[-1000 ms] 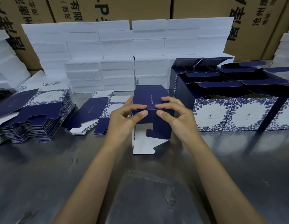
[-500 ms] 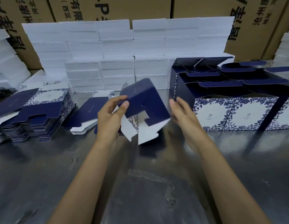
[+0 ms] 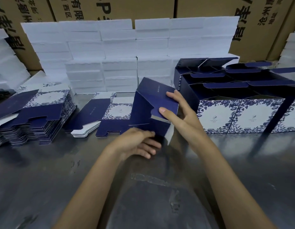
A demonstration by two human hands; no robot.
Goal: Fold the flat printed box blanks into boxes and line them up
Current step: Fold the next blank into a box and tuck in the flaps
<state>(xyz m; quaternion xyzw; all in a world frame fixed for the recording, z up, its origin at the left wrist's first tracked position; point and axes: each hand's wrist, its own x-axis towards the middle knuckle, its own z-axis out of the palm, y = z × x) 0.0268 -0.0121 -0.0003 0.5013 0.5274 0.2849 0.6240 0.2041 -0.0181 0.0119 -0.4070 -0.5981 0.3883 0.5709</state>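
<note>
Finished boxes (image 3: 239, 116) line the right; blank stacks (image 3: 36, 113) wait left. My right hand (image 3: 181, 116) pinches the half-folded box (image 3: 153, 103); my left hand (image 3: 137, 144), curled, grips its near edge.

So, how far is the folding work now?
Done: folded boxes stand lined up at the right, tops open. In hand: one half-formed box, the right hand pinching a flap, the left hand at its lower end. Left: a tall stack of flat blanks and a smaller pile.

Half-folded box (image 3: 153, 109) in both hands
</note>
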